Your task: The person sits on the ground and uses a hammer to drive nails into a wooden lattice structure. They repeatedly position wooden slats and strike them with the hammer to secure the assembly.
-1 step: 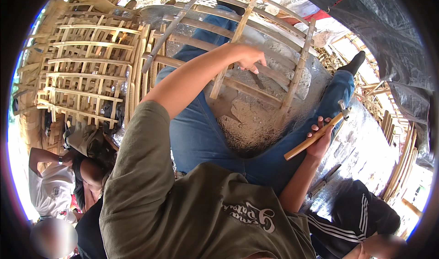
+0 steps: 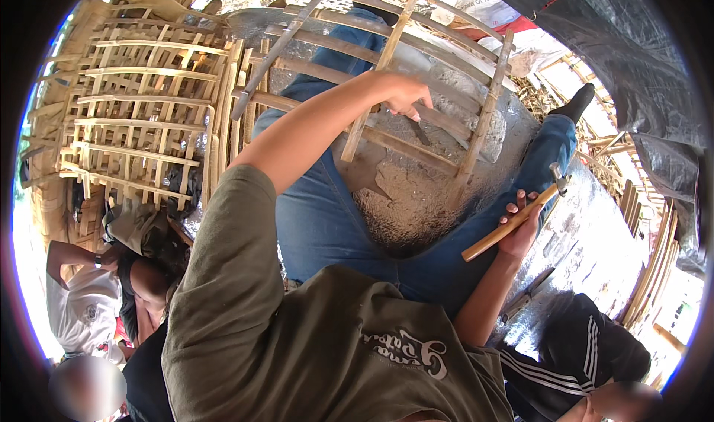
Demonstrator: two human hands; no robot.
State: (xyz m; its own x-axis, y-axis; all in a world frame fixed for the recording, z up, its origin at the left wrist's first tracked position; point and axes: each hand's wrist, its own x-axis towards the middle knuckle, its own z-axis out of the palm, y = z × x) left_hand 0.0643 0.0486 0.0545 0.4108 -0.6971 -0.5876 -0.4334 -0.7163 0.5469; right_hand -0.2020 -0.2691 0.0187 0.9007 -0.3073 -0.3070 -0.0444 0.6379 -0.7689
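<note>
- Blue-jeaned legs (image 2: 312,236), spread apart.
- Slatted wooden frame (image 2: 487,109), crossing over the left leg and a grey stone (image 2: 491,137).
- Hammer (image 2: 487,245), by the right leg, metal head outward.
- Right hand (image 2: 520,228), wrapped round its wooden handle.
- Left hand (image 2: 405,93), over the frame's slats, fingers bent; cannot tell whether it grips anything.

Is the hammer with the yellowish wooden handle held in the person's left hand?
No, the hammer is in the right hand, while the left hand is at the brown slatted wooden frame.
</note>
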